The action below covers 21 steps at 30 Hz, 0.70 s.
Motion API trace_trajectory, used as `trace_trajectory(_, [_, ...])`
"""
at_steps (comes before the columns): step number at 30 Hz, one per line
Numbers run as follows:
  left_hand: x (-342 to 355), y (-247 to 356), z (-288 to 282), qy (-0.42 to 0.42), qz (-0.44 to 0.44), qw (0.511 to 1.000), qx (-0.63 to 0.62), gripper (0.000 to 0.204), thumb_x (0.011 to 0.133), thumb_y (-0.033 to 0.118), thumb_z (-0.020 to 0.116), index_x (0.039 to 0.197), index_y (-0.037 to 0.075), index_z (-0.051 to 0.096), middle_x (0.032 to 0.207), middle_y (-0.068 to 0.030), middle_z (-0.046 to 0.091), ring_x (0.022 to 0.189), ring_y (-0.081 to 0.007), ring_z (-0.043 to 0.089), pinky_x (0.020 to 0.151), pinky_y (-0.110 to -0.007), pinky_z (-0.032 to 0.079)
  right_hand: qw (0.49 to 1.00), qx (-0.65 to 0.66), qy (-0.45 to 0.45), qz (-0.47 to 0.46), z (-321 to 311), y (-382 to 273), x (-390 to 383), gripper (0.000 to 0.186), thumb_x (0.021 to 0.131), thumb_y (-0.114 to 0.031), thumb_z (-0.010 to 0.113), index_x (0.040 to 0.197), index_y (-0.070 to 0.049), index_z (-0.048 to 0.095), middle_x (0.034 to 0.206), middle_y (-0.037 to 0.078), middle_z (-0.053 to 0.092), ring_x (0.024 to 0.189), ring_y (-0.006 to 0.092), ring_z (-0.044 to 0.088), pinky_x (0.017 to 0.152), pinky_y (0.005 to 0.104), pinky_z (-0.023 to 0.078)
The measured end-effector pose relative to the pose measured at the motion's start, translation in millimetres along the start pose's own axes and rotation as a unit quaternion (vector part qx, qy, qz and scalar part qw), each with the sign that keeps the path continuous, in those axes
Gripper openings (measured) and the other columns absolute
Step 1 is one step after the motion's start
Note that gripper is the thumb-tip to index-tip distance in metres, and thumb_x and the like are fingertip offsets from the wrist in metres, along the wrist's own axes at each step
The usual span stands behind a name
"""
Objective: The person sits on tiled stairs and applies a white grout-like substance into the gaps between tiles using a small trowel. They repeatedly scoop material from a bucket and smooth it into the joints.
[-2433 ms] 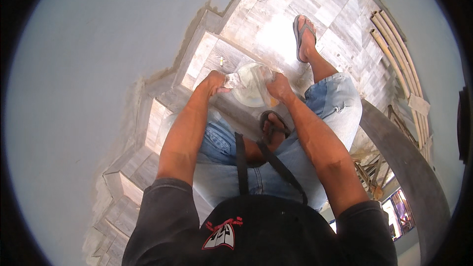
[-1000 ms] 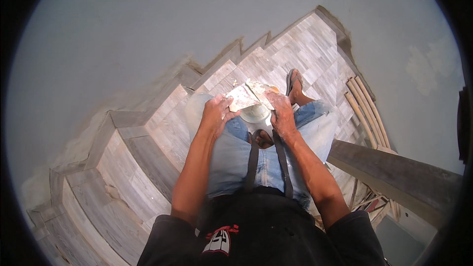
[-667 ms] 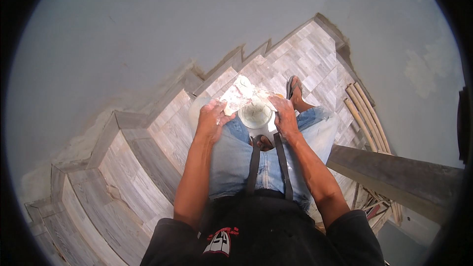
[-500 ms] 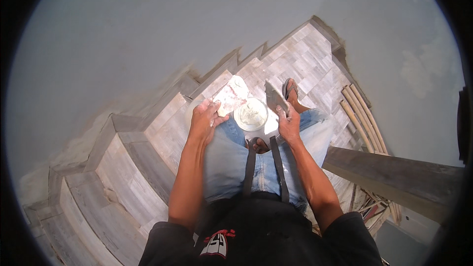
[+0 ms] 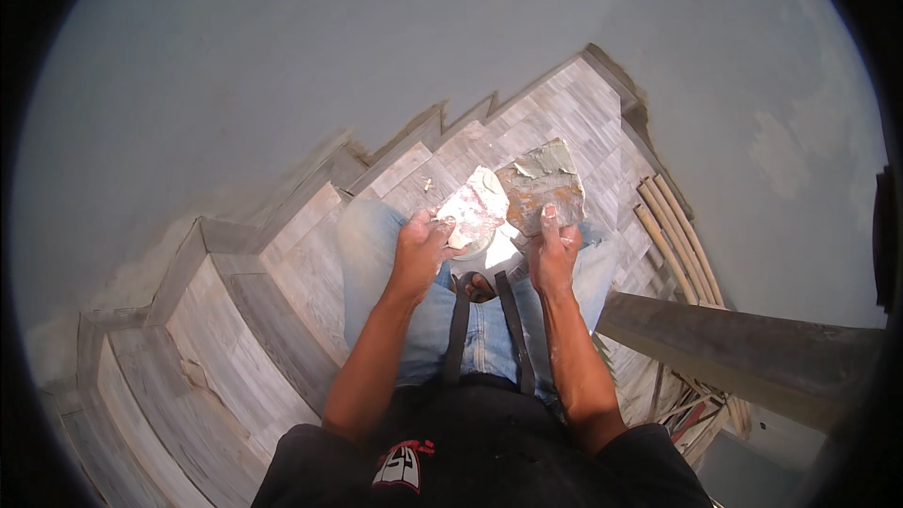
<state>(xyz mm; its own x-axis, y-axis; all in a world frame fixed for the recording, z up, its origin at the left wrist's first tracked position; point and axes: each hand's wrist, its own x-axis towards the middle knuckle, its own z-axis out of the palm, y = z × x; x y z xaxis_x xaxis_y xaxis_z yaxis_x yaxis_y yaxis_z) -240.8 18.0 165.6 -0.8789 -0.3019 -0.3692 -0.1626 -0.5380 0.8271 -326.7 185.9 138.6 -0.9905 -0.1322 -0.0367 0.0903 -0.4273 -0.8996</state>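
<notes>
My left hand [image 5: 423, 243] is closed on a flat white putty-smeared scraper [image 5: 473, 207], its surface blotched pale red. My right hand [image 5: 551, 261] grips a wide, flat spatula [image 5: 539, 182] with rust-brown patches and whitish paste along its far edge, my thumb lying on its face. The two tools are held level side by side, their inner edges meeting or overlapping. Beneath them, between my knees, a round container [image 5: 478, 255] is mostly hidden. My feet in sandals are largely covered.
Wood-look tiled steps [image 5: 235, 339] run down to the lower left along a grey wall [image 5: 235, 85]. A tiled landing [image 5: 574, 103] lies ahead. Several pale curved poles [image 5: 677, 235] lean at the right, near a dark beam [image 5: 715, 357] and a pile of scraps [image 5: 701, 414].
The spatula in my right hand has turned from edge-on to face up and moved beside the scraper. The tools now cover most of the container. The view has shifted slightly.
</notes>
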Motion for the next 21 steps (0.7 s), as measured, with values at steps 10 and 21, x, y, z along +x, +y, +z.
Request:
trace_trajectory(10, [1.5,-1.1,7.2,-0.011,0.019,0.999,-0.040,0.034,0.093,0.006,0.048,0.124,-0.006,0.044,0.107,-0.0124,0.062,0.092,-0.0172,0.063,0.074,-0.030,0.055,0.961,-0.252,-0.081,-0.078,10.6,-17.9,-10.5,0.029,0.091,-0.009,0.056,0.117,0.005,0.057,0.105,0.010,0.064,0.096,0.0145,0.057,0.086,0.0265,0.042])
trace_trajectory(21, [4.2,6.1,13.0,-0.013,0.057,0.996,-0.061,0.033,0.092,0.006,0.049,0.123,-0.006,0.046,0.106,-0.0124,0.063,0.089,-0.0164,0.064,0.071,-0.029,0.055,0.921,-0.334,-0.133,-0.148,11.0,-11.3,-4.5,0.032,0.088,0.002,0.051,0.120,0.004,0.057,0.116,0.019,0.061,0.110,0.0244,0.058,0.095,0.0307,0.041])
